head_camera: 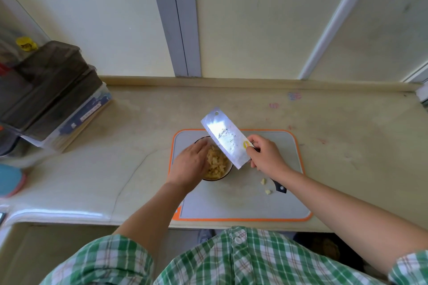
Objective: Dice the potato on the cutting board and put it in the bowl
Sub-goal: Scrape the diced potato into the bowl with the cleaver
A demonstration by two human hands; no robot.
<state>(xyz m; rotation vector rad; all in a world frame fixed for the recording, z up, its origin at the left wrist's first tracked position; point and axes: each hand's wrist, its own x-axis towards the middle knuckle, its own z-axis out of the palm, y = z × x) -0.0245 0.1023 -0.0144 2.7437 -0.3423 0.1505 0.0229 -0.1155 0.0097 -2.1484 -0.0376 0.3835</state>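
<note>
Head view: the knife (225, 139), gripped by the right hand (266, 155), is tilted over the bowl (228, 171), seemingly so dice (216, 163) are brushed in by the flat, empty left hand (188, 164).

**Cleaver tilted over the bowl**

The right hand (266, 157) grips the cleaver (225, 141), its blade tilted above the bowl (229, 171) of diced potato (216, 163) on the cutting board (243, 203). The left hand (193, 164) lies flat over the bowl's left side. Two stray pieces (263, 181) lie on the board.

Pale cream wall panels (92, 25), grey upright frame posts (183, 18) dividing them, white pipe (328, 30) slanting at right, beige stone bench (115, 146) with raised back lip, stacked dark-lidded plastic boxes (53, 92) at left, bright even light.
</note>
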